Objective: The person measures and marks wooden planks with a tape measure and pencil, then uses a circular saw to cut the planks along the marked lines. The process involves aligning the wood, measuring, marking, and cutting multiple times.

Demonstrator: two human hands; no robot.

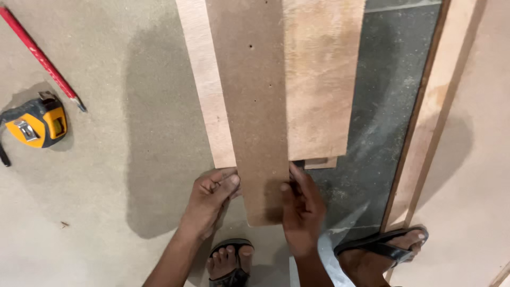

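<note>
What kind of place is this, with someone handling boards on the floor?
Most likely a carpentry or woodworking site. Both hands, left hand and right hand, hold a brown board strip over plywood pieces, and a yellow tape measure and red pencil lie nearby.

floor: dusty dark stone (382, 106) | large tan board sheet (106, 212) | light: soft, overhead

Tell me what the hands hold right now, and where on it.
Both hands, left hand and right hand, grip the brown board strip by its long edges near its near end.
</note>
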